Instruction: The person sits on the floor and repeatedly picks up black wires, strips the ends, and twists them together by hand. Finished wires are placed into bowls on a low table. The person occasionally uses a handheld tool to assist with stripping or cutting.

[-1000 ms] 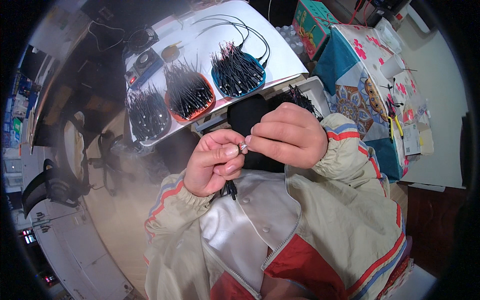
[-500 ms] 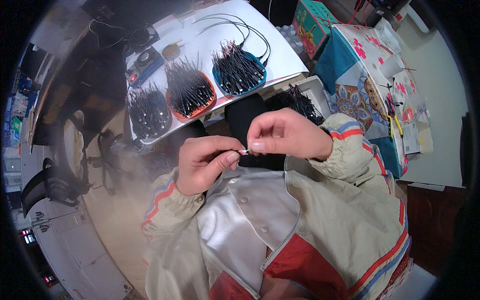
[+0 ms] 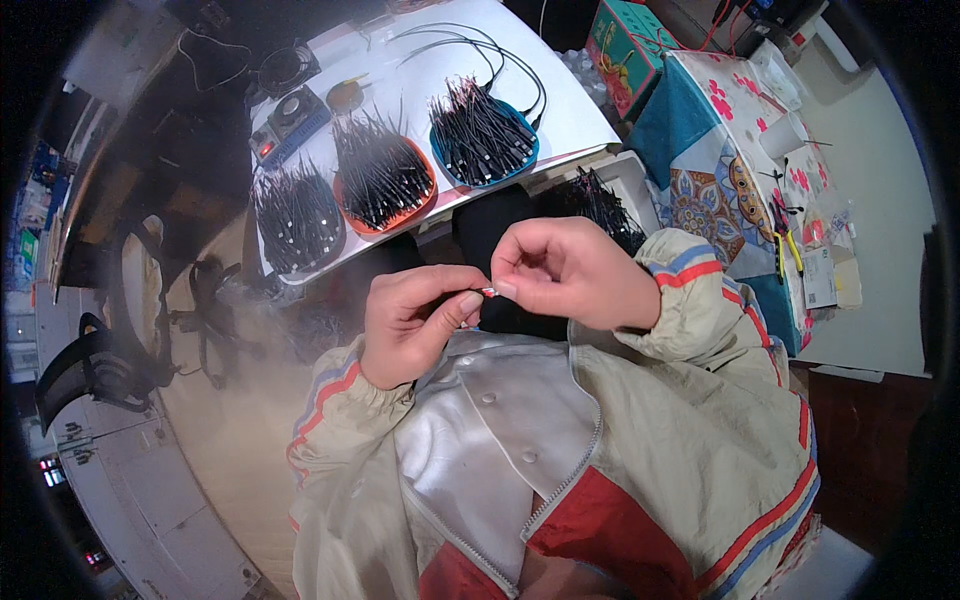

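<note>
- At the centre of the frame, the left hand [image 3: 415,322] and the right hand [image 3: 570,272] meet fingertip to fingertip, each pinching one end of a small red-and-white piece [image 3: 488,292]; too small to tell what it is.
- Both hands are held close over the person's chest, above a cream jacket [image 3: 560,450] with red and blue stripes.
- Above the hands, in the upper middle, a white table [image 3: 580,110] carries three dishes in a row, each heaped with thin black wires: a dark dish [image 3: 298,215] on the left, an orange dish [image 3: 385,175] in the middle, a blue dish [image 3: 484,140] on the right.
- A small box with a fan [image 3: 290,120] sits at the table's upper left, and black cables [image 3: 480,50] loop across its far edge.
- Another bunch of black wires [image 3: 598,205] lies just above the right hand.
- On the right, a patterned cloth [image 3: 720,180] covers a second surface, with yellow-handled pliers [image 3: 785,250] on it.
- In the left of the frame, black office chairs [image 3: 110,350] stand on a pale brown floor [image 3: 210,420].
</note>
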A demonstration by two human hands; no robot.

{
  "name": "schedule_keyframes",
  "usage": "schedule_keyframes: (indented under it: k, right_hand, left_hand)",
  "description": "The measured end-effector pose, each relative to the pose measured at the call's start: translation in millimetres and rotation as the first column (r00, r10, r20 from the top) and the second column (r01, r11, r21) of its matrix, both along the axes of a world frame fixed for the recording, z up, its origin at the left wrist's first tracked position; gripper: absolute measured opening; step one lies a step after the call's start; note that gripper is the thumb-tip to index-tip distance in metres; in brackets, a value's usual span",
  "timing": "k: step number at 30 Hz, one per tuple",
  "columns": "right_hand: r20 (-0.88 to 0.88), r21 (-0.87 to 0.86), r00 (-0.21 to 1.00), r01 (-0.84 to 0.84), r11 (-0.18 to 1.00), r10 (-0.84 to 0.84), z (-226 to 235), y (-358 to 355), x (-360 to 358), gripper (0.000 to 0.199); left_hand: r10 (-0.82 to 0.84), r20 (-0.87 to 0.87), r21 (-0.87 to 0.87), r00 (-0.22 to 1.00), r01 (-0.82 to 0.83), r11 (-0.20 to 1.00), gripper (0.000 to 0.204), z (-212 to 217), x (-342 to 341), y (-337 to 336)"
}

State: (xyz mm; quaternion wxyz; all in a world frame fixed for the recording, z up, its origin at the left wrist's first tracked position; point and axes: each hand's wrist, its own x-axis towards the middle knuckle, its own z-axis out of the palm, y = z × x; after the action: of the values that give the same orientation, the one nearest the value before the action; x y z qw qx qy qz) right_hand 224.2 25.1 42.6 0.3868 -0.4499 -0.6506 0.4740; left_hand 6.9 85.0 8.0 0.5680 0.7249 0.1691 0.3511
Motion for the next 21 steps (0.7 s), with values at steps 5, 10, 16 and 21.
schedule_keyframes:
  k: [5,10,16,21]
  right_hand:
    - [-0.078,-0.01,0.997,-0.028,1.0,0.027,2.8,5.8,2.7,0.014]
    - [0.173,0.71,0.975,-0.022,0.704,-0.143,-3.6,25.3,-0.5,0.024]
    - [0.167,0.817,0.979,-0.071,0.572,-0.116,-12.9,36.0,-6.0,0.028]
    - [0.109,0.836,0.989,-0.035,0.547,-0.103,-14.1,35.9,-9.7,0.024]
  left_hand:
    - [-0.093,0.326,-0.604,0.941,0.283,0.745,0.013,-6.1,-3.0,5.0]
    - [-0.128,0.513,-0.74,0.849,0.513,0.436,0.016,-16.5,-3.8,15.8]
    - [-0.123,0.584,-0.742,0.802,0.589,0.319,0.017,-22.7,-3.8,17.9]
    - [-0.085,0.481,-0.779,0.873,0.469,0.415,0.016,-17.9,-2.6,16.6]
